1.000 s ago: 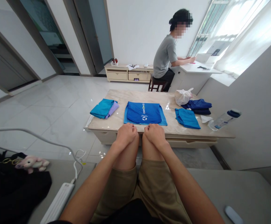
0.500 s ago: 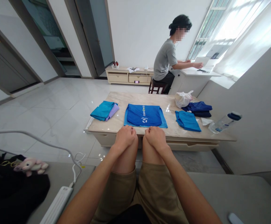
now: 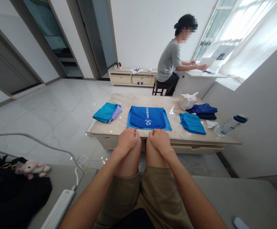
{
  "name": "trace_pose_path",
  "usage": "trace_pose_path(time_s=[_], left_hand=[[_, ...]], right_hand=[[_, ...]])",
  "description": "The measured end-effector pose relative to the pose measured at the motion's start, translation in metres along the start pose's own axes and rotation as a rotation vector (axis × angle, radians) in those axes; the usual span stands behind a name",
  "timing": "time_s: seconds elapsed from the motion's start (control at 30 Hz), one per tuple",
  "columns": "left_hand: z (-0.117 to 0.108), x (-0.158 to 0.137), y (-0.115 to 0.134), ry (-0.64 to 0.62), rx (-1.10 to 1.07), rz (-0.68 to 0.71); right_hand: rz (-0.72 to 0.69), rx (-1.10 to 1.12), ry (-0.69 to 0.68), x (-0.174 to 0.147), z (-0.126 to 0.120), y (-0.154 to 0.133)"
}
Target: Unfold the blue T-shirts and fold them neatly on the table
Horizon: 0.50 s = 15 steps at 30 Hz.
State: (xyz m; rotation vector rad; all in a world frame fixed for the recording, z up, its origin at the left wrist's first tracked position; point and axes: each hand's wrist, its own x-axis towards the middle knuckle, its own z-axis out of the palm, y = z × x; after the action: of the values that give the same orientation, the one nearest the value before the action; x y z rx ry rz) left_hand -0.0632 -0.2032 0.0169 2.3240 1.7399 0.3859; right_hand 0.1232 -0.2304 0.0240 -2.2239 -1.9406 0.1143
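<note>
My left hand [image 3: 128, 140] rests on top of my left knee with its fingers curled in, and no object shows in it. On the other knee sits my right hand [image 3: 159, 139], its fingers likewise curled and holding nothing visible. Just beyond both hands, a folded blue T-shirt [image 3: 138, 117] with white and yellow print lies on a lighter blue cloth [image 3: 169, 126] on the marble-topped table [image 3: 121, 98]. Neither hand touches them. To the left lie a folded teal garment [image 3: 105, 112] and a lilac one [image 3: 115, 114]; to the right, a folded blue garment [image 3: 192, 123].
Dark blue clothes [image 3: 202, 111], a white plastic bag [image 3: 188, 101] and a clear water bottle [image 3: 231, 125] stand at the table's right. A power strip [image 3: 58, 210] and a black bag [image 3: 14, 197] lie on the sofa at left. Another person [image 3: 170, 60] sits at a desk beyond.
The view has shifted very slightly. My hands stay on my knees, and the clothes lie where they were.
</note>
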Motion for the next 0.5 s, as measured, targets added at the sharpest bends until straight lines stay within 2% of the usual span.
trace_pose_path(time_s=[0.5], left_hand=[[0.0001,-0.0003,-0.0022,0.012,-0.02,-0.009]], right_hand=[[0.017,-0.013,-0.01,0.0006,0.0012,0.0016]])
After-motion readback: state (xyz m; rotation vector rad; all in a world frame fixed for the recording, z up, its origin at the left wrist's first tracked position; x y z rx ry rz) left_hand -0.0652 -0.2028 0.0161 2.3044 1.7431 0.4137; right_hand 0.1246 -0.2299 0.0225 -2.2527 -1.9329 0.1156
